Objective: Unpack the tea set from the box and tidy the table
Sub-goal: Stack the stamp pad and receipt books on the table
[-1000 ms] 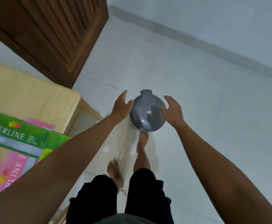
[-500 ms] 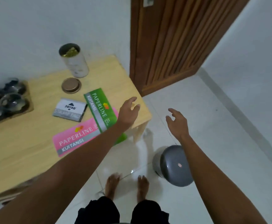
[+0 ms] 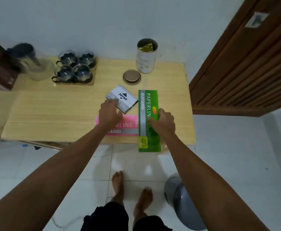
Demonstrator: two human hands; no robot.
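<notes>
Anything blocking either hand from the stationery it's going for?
Nothing visible. The left hand already rests on the Joyko pad, over the pink book. The right hand already lies on the green book.

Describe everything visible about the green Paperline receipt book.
The green Paperline receipt book is a long, thin pad with a glossy green cover, a grey strip reading KUITANSI, white PAPERLINE lettering and a yellow-green "40" panel at its near end. It lies flat on the wooden table, lengthwise toward the person, its near end overhanging the table edge. It overlaps the pink receipt book. The right hand rests on it, gripping its right edge.
</notes>
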